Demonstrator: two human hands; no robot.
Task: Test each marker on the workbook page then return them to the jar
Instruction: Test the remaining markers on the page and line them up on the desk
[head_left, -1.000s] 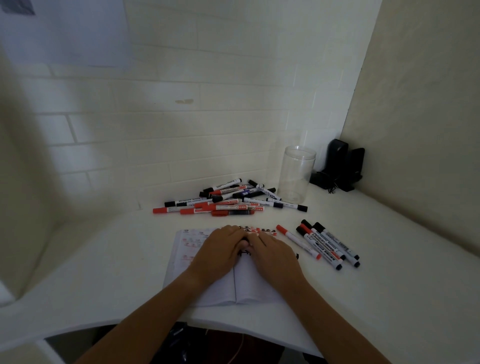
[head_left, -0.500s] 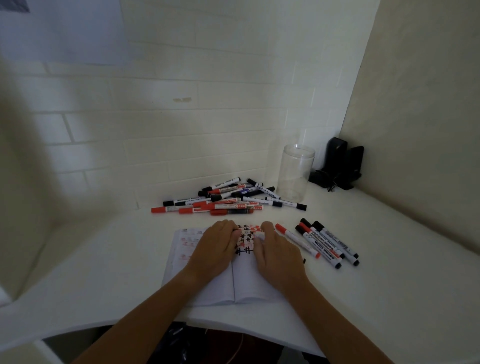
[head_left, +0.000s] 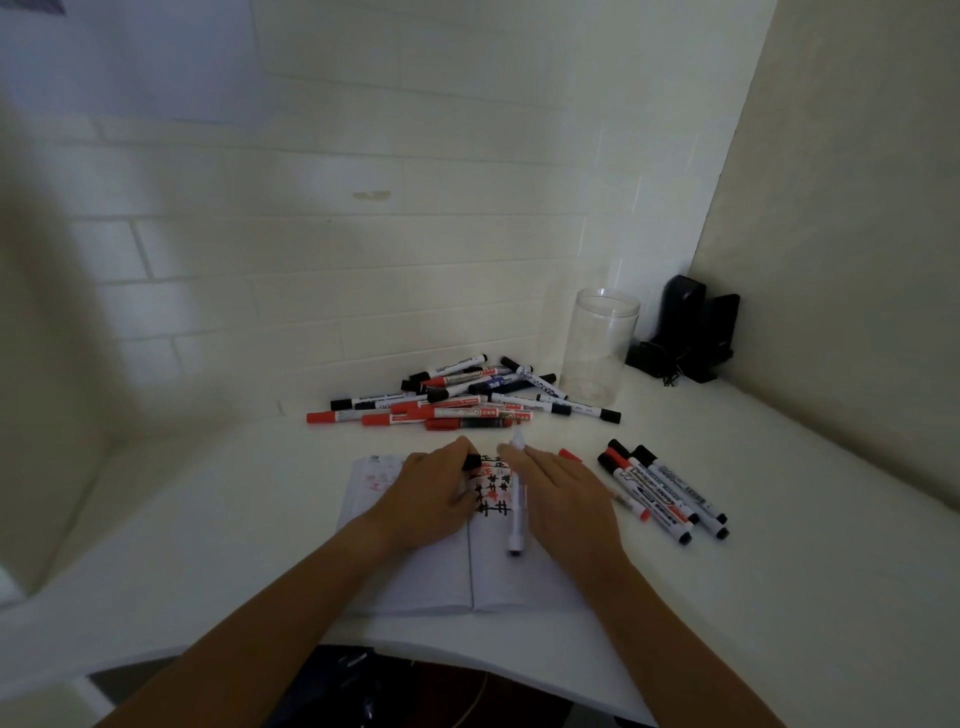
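An open workbook (head_left: 415, 587) lies at the desk's front edge, with red and black test marks (head_left: 491, 488) on its page. My left hand (head_left: 431, 499) rests on the left page and pinches a black cap (head_left: 471, 461) at its fingertips. My right hand (head_left: 563, 499) is on the right page and holds a white marker (head_left: 518, 504) along its thumb side, with one end pointing away from me. A pile of red, black and blue markers (head_left: 457, 408) lies behind the book. The clear jar (head_left: 597, 348) stands upright with nothing visible inside.
Several markers (head_left: 662, 491) lie side by side right of the workbook. A black device with cables (head_left: 691, 332) sits in the back right corner. Tiled wall runs behind the pile, and a plain wall on the right.
My hands were pressed together over the page; they have pulled apart, the black cap coming away in the left hand and the marker body showing in the right.
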